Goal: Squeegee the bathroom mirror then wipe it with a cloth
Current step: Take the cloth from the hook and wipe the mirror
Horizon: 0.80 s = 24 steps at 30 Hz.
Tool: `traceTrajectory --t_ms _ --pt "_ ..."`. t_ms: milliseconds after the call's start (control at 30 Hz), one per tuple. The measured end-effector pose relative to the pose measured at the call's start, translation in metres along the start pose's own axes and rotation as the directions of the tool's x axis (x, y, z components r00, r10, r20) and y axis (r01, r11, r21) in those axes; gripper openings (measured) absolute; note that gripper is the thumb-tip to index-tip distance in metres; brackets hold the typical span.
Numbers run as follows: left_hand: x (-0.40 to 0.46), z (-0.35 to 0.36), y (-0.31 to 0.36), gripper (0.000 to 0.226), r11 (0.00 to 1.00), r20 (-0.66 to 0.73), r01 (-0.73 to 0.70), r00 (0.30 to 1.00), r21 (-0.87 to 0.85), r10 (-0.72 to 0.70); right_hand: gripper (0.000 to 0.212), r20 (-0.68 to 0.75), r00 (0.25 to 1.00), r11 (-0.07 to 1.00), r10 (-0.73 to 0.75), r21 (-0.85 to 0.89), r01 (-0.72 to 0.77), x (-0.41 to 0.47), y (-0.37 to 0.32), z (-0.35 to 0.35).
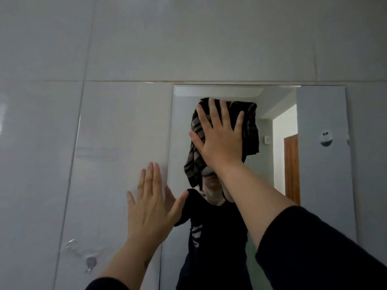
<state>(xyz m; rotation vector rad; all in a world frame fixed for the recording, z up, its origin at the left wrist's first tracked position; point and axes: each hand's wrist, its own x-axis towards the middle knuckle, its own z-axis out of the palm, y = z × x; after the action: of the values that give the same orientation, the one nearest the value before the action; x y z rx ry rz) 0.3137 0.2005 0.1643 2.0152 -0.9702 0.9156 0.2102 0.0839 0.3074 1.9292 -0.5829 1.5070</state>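
The frameless bathroom mirror [322, 185] hangs on a white tiled wall. My right hand [219, 135] lies flat, fingers spread, pressing a dark striped cloth [250, 126] against the upper middle of the glass. The cloth hangs down below and beside the hand. My left hand [150, 206] rests open and flat at the mirror's left edge, partly on the tile, holding nothing. No squeegee is in view.
White glossy wall tiles [125, 49] surround the mirror. A small metal hook [91, 263] on a clear adhesive pad sticks to the tile at lower left. The glass reflects a person in a dark top, a wooden door and a small round wall ornament [326, 138].
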Motion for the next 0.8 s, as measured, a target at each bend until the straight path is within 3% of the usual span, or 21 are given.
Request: traceTrajectory --t_ms 300,567,800 --pt "-0.020 0.014 -0.015 0.105 0.998 0.141 0.057 0.988 0.027 -0.061 0.063 0.031 0.962 0.962 -0.273 -0.010 0.273 -0.021 -0.058 0.015" --pt "-0.018 0.009 -0.014 0.099 0.995 0.182 0.080 0.979 0.056 -0.089 0.063 0.068 0.981 0.984 -0.181 0.005 0.181 -0.056 -0.033 0.013" --pt "-0.017 0.004 -0.007 0.108 0.988 0.228 0.145 0.962 0.052 -0.153 0.066 0.102 0.991 0.995 -0.088 -0.028 0.091 -0.085 0.022 0.004"
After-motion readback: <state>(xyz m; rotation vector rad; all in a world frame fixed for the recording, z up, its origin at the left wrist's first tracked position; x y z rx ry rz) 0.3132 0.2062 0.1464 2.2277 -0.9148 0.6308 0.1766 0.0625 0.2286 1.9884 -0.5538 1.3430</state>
